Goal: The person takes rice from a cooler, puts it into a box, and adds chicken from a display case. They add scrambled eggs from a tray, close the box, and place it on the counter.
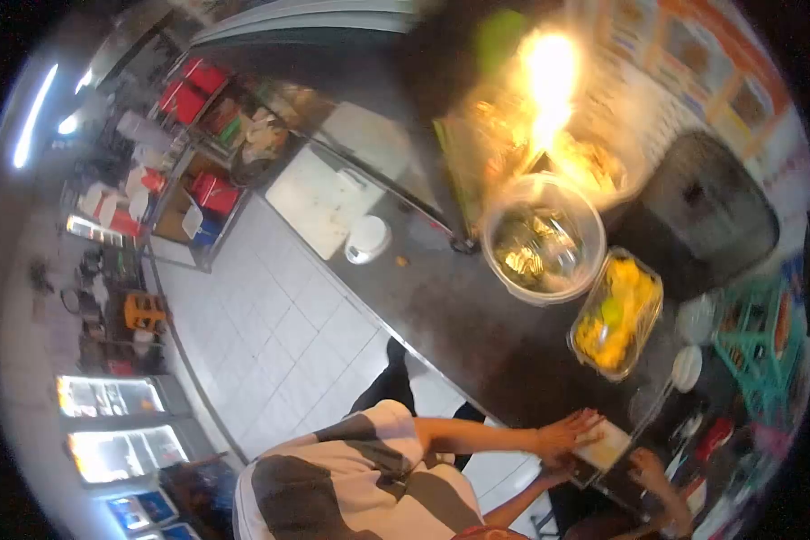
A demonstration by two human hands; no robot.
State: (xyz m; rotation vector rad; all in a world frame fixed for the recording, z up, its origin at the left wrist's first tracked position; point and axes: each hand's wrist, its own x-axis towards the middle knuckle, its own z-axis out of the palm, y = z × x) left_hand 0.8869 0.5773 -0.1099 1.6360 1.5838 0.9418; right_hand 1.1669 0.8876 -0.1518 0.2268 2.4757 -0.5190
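At the lower right my right hand (654, 480) reaches in from the bottom edge, its fingers bent beside a small whitish slab (602, 446). Anything inside those fingers is too small to make out. My left hand is not in view. A co-worker in a white and dark shirt (333, 481) leans in from the left. One of the co-worker's hands (567, 434) lies with spread fingers at the slab's left edge; the other (558, 474) is just below it.
On the dark counter (459, 306) stand a clear round tub (543, 238) of shiny pieces, a clear tray (616, 315) of yellow and green food, a dark bin (715, 216) and a turquoise basket (756, 337). A white board (319, 202) lies farther off. A bright light glares above the tub.
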